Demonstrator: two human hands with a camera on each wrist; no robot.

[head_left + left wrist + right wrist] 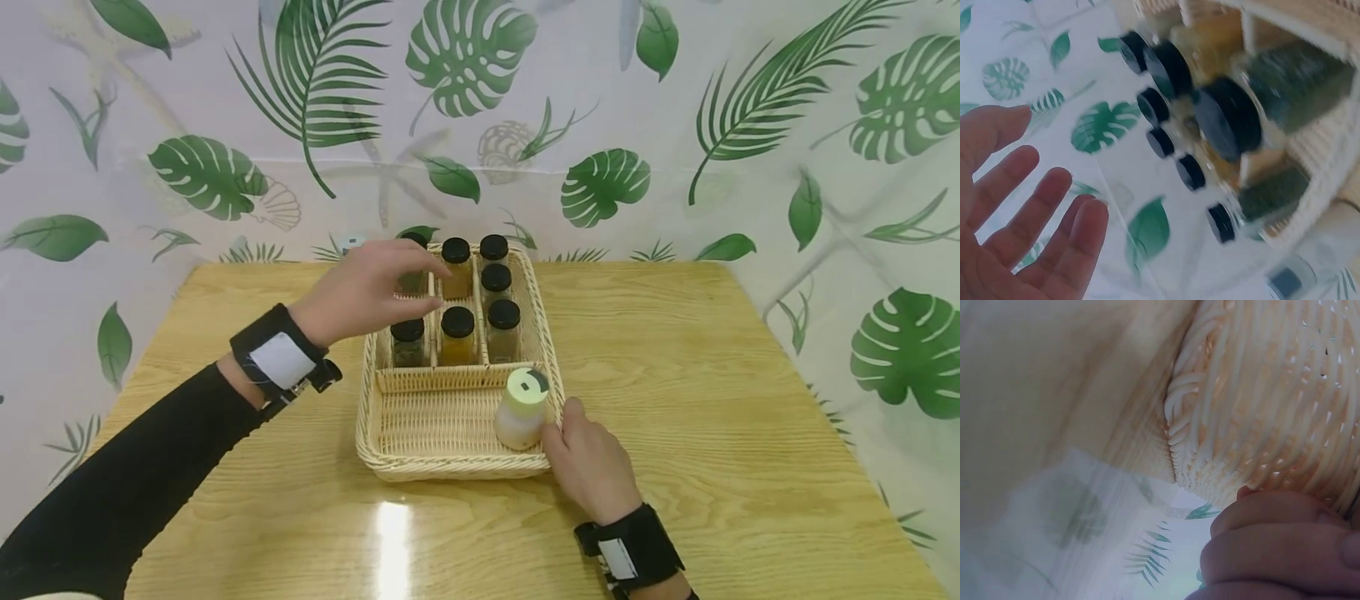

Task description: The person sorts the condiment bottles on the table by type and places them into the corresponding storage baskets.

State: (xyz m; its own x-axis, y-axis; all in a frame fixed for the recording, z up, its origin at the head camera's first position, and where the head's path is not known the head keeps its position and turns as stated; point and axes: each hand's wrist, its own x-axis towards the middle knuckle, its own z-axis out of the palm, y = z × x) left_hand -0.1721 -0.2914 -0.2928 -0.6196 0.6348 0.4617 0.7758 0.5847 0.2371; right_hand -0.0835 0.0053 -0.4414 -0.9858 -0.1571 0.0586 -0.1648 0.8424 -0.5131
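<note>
A woven wicker basket [363, 433] stands on the wooden table, its back part divided into three columns. Black-lidded spice jars fill these, among them one with orange-yellow powder [458, 348] and one with dark green herbs [1297, 81]. A white jar with a pale yellow-green lid [521, 412] stands in the front compartment, at the right. Above the left column, my left hand [367, 287] hovers with thumb and fingers apart, holding nothing. My right hand [592, 458] grips the basket's right front corner, its fingers [1272, 544] curled against the outer wicker wall [1260, 412].
Behind the left hand, a small container [351, 242] partly shows beyond the basket. The wooden table [660, 375] extends to both sides of the basket. At the back and sides rises a leaf-patterned cloth [510, 108]. Light glares off the table [393, 542] in front.
</note>
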